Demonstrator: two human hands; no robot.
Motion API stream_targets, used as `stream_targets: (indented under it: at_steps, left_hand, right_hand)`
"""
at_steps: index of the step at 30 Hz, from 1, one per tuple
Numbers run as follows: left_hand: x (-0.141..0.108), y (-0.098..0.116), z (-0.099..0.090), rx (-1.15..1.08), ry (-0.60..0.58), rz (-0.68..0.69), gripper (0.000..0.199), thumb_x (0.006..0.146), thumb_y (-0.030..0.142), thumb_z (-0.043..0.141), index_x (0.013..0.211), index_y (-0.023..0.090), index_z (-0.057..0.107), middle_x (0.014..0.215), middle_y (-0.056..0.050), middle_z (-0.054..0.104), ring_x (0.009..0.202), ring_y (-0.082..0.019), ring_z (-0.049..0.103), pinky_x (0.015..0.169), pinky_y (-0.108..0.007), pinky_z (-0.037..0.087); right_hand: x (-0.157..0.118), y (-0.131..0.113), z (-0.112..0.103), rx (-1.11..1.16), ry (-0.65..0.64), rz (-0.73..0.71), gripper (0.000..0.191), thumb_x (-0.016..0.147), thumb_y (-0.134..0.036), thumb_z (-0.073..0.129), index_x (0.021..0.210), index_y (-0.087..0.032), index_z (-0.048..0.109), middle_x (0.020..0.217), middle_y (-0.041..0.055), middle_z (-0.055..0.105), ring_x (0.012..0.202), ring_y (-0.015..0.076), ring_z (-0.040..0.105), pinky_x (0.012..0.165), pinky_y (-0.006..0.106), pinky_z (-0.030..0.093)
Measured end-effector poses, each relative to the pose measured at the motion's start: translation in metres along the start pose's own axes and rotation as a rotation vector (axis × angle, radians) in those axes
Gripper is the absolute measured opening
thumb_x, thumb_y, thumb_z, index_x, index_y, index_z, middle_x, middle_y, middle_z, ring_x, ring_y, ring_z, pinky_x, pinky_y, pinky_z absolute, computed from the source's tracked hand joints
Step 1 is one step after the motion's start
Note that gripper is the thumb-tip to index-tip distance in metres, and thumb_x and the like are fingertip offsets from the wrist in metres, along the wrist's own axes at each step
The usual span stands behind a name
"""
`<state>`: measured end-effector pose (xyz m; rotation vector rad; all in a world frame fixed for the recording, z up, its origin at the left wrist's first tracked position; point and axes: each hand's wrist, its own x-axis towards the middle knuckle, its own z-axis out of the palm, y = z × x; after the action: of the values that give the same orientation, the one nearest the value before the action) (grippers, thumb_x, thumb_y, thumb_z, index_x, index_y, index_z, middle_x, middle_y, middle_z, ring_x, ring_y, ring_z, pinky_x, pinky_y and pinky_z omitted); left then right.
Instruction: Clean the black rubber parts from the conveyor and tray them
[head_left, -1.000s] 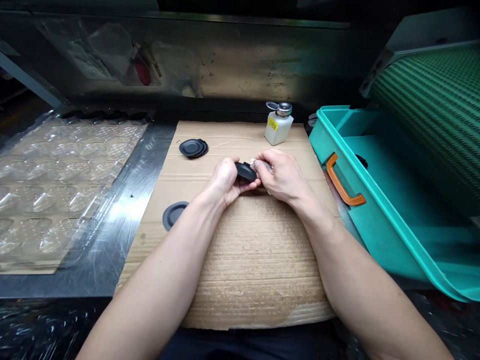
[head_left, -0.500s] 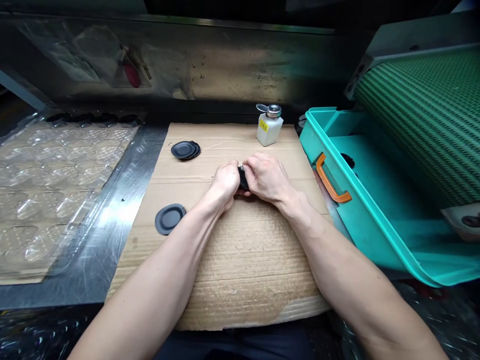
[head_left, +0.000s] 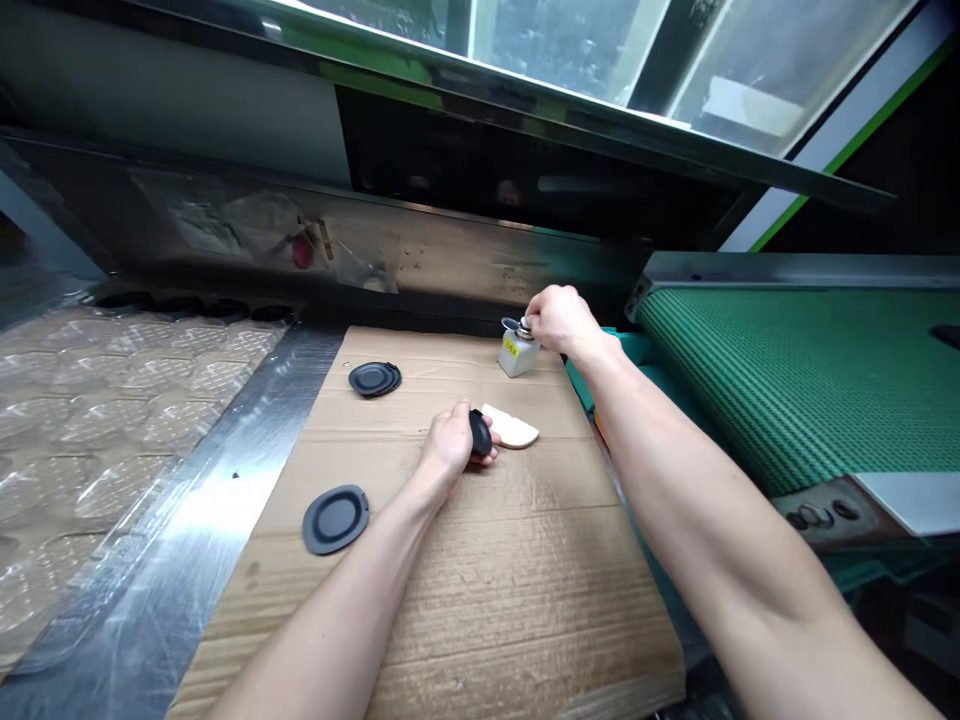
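Note:
My left hand [head_left: 450, 440] is wrapped round a black oval plastic part [head_left: 481, 433] above the cardboard sheet. My right hand [head_left: 561, 320] is at the top of a white dispenser bottle [head_left: 517, 354] with a yellow label and a flipped-up metal lid. Its fingertips are pinched together against the bottle's metal top; a small whitish bit shows there, too small to name. Just right of my left hand lies a cream half-round pad [head_left: 510, 427]. A short overlapping stack of black oval parts [head_left: 374, 378] sits at the back left, and a single one [head_left: 336, 519] nearer me.
Cardboard [head_left: 525, 570] covers the metal bench [head_left: 195, 520]. At the left stands a clear plastic blister tray [head_left: 112, 400], with black parts in its far row. A green conveyor belt [head_left: 810, 380] rises on the right, above a turquoise bin [head_left: 637, 347] partly hidden by my right arm.
My right hand has left the black part and moved forward to the bottle top. The cream pad now shows on the cardboard. My left hand keeps the part. The view has tilted upward.

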<state>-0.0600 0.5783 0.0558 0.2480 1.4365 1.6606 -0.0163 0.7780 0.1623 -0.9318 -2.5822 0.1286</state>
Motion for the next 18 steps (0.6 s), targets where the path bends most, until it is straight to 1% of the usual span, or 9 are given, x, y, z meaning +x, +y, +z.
stream_targets:
  at_steps: [2, 4, 7, 8, 10, 12, 13, 15, 18]
  left_hand:
    - [0.000, -0.001, -0.001, -0.005, -0.005, -0.010, 0.038, 0.095, 0.039, 0.036, 0.081, 0.010, 0.058, 0.061, -0.012, 0.067, 0.039, -0.017, 0.058, 0.037, -0.026, 0.045]
    - [0.000, -0.001, -0.001, -0.014, -0.019, -0.013, 0.039, 0.095, 0.040, 0.037, 0.081, 0.011, 0.058, 0.061, -0.013, 0.067, 0.039, -0.017, 0.058, 0.037, -0.026, 0.045]
    - [0.001, -0.001, -0.002, -0.026, -0.020, -0.018, 0.039, 0.095, 0.040, 0.037, 0.081, 0.010, 0.058, 0.061, -0.014, 0.067, 0.040, -0.017, 0.058, 0.038, -0.026, 0.045]
    - [0.001, 0.000, -0.003, -0.030, -0.015, -0.025, 0.039, 0.095, 0.040, 0.036, 0.081, 0.010, 0.058, 0.060, -0.014, 0.067, 0.040, -0.017, 0.058, 0.038, -0.026, 0.045]
    - [0.001, 0.002, -0.004, -0.050, -0.018, -0.046, 0.039, 0.096, 0.039, 0.036, 0.081, 0.010, 0.058, 0.060, -0.014, 0.067, 0.040, -0.017, 0.058, 0.038, -0.026, 0.045]
    - [0.001, 0.004, -0.005, -0.092, -0.041, -0.082, 0.041, 0.096, 0.039, 0.035, 0.081, 0.010, 0.058, 0.059, -0.013, 0.066, 0.040, -0.017, 0.058, 0.037, -0.025, 0.044]
    - [0.002, 0.005, -0.006, -0.118, -0.055, -0.101, 0.041, 0.096, 0.039, 0.033, 0.080, 0.010, 0.058, 0.059, -0.013, 0.066, 0.040, -0.017, 0.058, 0.037, -0.025, 0.043]
    - [0.002, 0.006, -0.008, -0.163, -0.086, -0.127, 0.043, 0.096, 0.038, 0.031, 0.080, 0.009, 0.058, 0.059, -0.014, 0.065, 0.040, -0.017, 0.058, 0.037, -0.025, 0.043]
    - [0.003, 0.005, -0.009, -0.168, -0.070, -0.087, 0.038, 0.096, 0.035, 0.033, 0.078, 0.012, 0.058, 0.056, -0.010, 0.062, 0.040, -0.018, 0.057, 0.036, -0.026, 0.044]
  right_hand:
    - [0.011, -0.006, 0.004, -0.093, -0.075, 0.007, 0.009, 0.067, -0.011, 0.070, 0.073, -0.017, 0.073, 0.068, 0.0101, 0.062, 0.068, 0.0232, 0.061, 0.066, 0.033, 0.046]
    - [0.017, -0.009, 0.005, -0.145, -0.115, 0.026, 0.013, 0.064, -0.008, 0.071, 0.074, -0.016, 0.073, 0.067, 0.0100, 0.061, 0.065, 0.0233, 0.060, 0.063, 0.034, 0.047]
    - [0.018, -0.006, -0.006, -0.120, -0.201, 0.072, 0.013, 0.065, -0.008, 0.070, 0.074, -0.017, 0.074, 0.061, 0.0073, 0.060, 0.058, 0.0209, 0.058, 0.060, 0.034, 0.046]
    - [0.014, -0.005, -0.011, -0.096, -0.198, 0.074, 0.011, 0.068, -0.010, 0.068, 0.074, -0.017, 0.074, 0.059, 0.0066, 0.060, 0.056, 0.0199, 0.058, 0.060, 0.033, 0.046]
    - [-0.003, -0.004, -0.019, -0.033, -0.123, 0.045, 0.011, 0.076, -0.015, 0.064, 0.077, -0.017, 0.075, 0.058, 0.0058, 0.061, 0.055, 0.0182, 0.058, 0.062, 0.032, 0.046]
    - [-0.032, -0.010, -0.020, 0.060, -0.033, -0.042, 0.018, 0.084, -0.022, 0.059, 0.085, -0.017, 0.076, 0.062, 0.0055, 0.064, 0.057, 0.0170, 0.059, 0.064, 0.030, 0.045]
    - [-0.050, -0.014, -0.016, 0.117, -0.016, -0.100, 0.021, 0.087, -0.025, 0.056, 0.089, -0.017, 0.075, 0.066, 0.0054, 0.066, 0.059, 0.0167, 0.060, 0.065, 0.029, 0.046]
    - [-0.085, -0.027, 0.000, 0.221, -0.029, -0.219, 0.022, 0.090, -0.028, 0.055, 0.093, -0.018, 0.074, 0.079, 0.0052, 0.070, 0.071, 0.0171, 0.064, 0.071, 0.028, 0.046]
    - [-0.121, -0.045, 0.030, 0.289, -0.066, -0.299, 0.019, 0.092, -0.024, 0.054, 0.093, -0.019, 0.072, 0.089, 0.0047, 0.070, 0.082, 0.0163, 0.063, 0.075, 0.026, 0.045]
